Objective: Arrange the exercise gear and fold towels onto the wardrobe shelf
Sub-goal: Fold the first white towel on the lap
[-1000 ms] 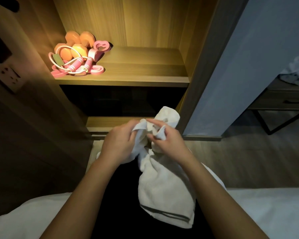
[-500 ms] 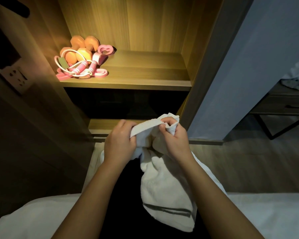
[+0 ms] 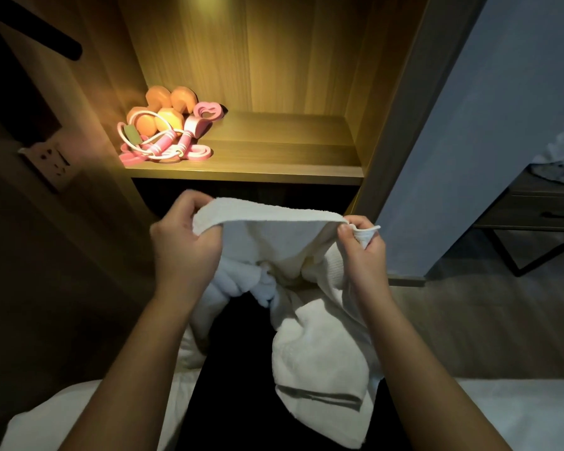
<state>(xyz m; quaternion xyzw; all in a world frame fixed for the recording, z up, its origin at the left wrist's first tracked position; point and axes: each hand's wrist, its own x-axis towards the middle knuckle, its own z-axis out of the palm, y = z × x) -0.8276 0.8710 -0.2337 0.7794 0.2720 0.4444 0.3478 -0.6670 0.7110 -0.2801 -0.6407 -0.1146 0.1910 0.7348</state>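
Observation:
A white towel [image 3: 306, 320] with a grey stripe near its lower end hangs in front of me. My left hand [image 3: 183, 245] grips its top edge at the left. My right hand [image 3: 362, 252] pinches the top edge at the right corner. The edge is stretched between the two hands. On the lit wardrobe shelf [image 3: 274, 157] above, at the left, lie orange dumbbells [image 3: 163, 109], a pink skipping rope [image 3: 163, 148] and a pink hand grip [image 3: 207, 111].
The wardrobe's right side panel [image 3: 398, 125] and a pale door [image 3: 485, 125] stand to the right. A dark side table [image 3: 541, 206] with crumpled white cloth is at the far right. A wall socket [image 3: 51, 157] is on the left. White bedding [image 3: 502, 415] lies below.
My hands have moved apart, pulling the towel's top edge out wide between them. Earlier they were bunched together at the towel's top.

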